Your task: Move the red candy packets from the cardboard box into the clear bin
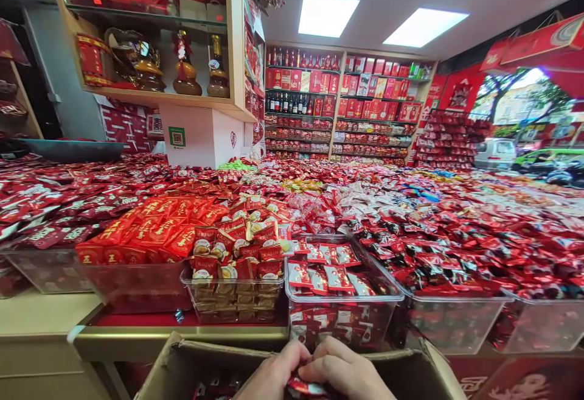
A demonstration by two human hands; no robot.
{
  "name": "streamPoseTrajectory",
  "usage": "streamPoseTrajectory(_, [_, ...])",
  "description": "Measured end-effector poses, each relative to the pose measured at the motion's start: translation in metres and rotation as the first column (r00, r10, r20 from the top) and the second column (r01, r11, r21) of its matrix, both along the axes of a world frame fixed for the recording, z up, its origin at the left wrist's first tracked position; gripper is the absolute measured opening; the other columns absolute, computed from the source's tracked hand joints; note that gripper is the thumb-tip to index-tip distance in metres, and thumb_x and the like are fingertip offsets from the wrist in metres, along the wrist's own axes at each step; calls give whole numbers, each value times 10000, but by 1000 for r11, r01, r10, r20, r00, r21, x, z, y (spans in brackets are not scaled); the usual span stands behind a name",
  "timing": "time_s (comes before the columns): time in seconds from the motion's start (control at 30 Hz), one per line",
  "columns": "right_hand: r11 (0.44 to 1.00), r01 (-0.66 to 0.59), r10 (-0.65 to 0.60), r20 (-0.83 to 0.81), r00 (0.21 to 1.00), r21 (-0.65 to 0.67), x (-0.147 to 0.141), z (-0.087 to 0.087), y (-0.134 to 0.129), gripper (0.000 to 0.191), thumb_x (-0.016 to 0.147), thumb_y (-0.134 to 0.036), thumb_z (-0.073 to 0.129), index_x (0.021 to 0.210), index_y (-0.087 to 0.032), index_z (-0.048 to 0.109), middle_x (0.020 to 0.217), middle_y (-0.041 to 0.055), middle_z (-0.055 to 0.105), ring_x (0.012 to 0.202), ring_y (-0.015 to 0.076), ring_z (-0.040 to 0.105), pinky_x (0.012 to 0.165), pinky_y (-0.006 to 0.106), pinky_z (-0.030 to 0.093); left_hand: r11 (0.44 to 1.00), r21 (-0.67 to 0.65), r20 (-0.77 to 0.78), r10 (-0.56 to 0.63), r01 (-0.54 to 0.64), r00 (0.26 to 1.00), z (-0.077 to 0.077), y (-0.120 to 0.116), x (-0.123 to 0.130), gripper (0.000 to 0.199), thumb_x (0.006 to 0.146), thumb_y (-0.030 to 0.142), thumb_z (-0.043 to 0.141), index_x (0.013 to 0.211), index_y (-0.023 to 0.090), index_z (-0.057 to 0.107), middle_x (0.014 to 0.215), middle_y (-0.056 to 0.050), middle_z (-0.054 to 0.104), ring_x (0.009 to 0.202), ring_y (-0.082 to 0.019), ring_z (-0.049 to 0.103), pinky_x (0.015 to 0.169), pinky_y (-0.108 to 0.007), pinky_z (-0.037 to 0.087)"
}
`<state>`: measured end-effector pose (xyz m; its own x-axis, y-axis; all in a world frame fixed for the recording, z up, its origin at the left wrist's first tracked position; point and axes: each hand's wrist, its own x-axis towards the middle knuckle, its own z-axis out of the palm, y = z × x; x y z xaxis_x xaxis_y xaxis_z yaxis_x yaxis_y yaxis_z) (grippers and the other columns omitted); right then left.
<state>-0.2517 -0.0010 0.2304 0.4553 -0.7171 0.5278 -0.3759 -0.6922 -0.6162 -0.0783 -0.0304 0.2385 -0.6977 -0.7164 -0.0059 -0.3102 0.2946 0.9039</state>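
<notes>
Both hands are together at the bottom of the view, over an open cardboard box (219,350). My left hand (278,371) and my right hand (344,366) curl their fingers round small red candy packets (306,388), which the fingers partly cover. More dark red packets (216,388) lie inside the box, to the left of my hands. Just beyond the hands stands a clear plastic bin (344,298) with red and white packets (337,277) in neat rows. Left of it, another clear bin (232,287) holds brown and gold durian candy packets (237,245).
A bin of bright red packets (155,229) stands further left, and bins heaped with dark red packets (424,254) stretch right. A gold-edged counter (182,333) runs under the bins. A wooden display cabinet (236,41) overhangs the left. Stocked shelves (337,108) line the back.
</notes>
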Motion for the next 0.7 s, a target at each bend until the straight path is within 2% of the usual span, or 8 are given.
streamPoseTrajectory(0.1, [994, 109, -113, 182, 977, 33, -7, 13, -2, 189, 830, -344, 518, 834, -194, 633, 699, 26, 537, 625, 121, 513, 564, 203, 411, 986, 167, -186, 12, 20, 982, 7, 3, 2, 330, 676, 271, 662, 944, 163, 505, 806, 15, 542, 743, -134, 495, 677, -220, 397])
streamPoseTrajectory(0.17, [964, 151, -217, 316, 924, 219, -8, 20, -1, 218, 837, -343, 511, 732, -177, 605, 643, 9, 524, 577, 108, 485, 522, 200, 385, 956, 294, -273, 89, -5, 958, 15, 7, 2, 322, 732, 353, 635, 967, 148, 557, 855, -24, 589, 799, -162, 529, 729, -262, 421])
streamPoseTrajectory(0.27, [836, 66, -347, 432, 832, 545, -8, 26, 2, 295, 804, -426, 548, 690, -157, 588, 548, -19, 506, 464, 74, 413, 430, 183, 314, 929, 358, -304, 209, -92, 929, 21, 11, 1, 312, 770, 414, 592, 869, 119, 617, 792, -38, 609, 730, -149, 522, 675, -257, 429])
streamPoseTrajectory(0.33, [772, 18, -391, 453, 801, 635, -7, 29, 3, 332, 774, -464, 576, 693, -144, 600, 499, -26, 508, 425, 59, 387, 408, 174, 284, 925, 360, -312, 242, -122, 919, 21, 11, 1, 309, 760, 415, 607, 827, 114, 627, 751, -27, 605, 672, -126, 502, 630, -237, 419])
streamPoseTrajectory(0.47, [726, -42, -423, 494, 759, 686, -7, 29, 2, 374, 766, -490, 577, 660, -131, 592, 444, -30, 506, 388, 42, 378, 390, 157, 270, 892, 443, -331, 255, -89, 908, 18, 11, 0, 332, 721, 437, 644, 810, 119, 613, 685, -4, 583, 614, -109, 490, 601, -233, 408])
streamPoseTrajectory(0.57, [699, -90, -426, 513, 745, 710, -7, 27, 0, 376, 771, -504, 563, 695, -136, 587, 418, -40, 500, 351, 32, 357, 363, 146, 251, 862, 494, -327, 307, -115, 894, 19, 12, -2, 370, 687, 464, 667, 796, 117, 603, 660, 0, 577, 591, -104, 487, 587, -233, 401])
streamPoseTrajectory(0.63, [707, -82, -415, 506, 756, 703, -8, 25, -1, 358, 757, -498, 584, 745, -140, 597, 436, -35, 524, 356, 37, 385, 366, 145, 284, 846, 515, -328, 345, -140, 880, 19, 12, -4, 372, 684, 467, 669, 797, 120, 596, 669, -5, 588, 573, -98, 487, 568, -230, 397])
streamPoseTrajectory(0.7, [742, -43, -416, 509, 754, 669, -10, 23, 0, 315, 750, -463, 611, 789, -150, 610, 469, -24, 559, 377, 46, 424, 381, 148, 325, 843, 517, -354, 372, -152, 858, 18, 10, -5, 346, 702, 442, 666, 819, 124, 598, 699, -11, 603, 591, -97, 502, 583, -227, 404])
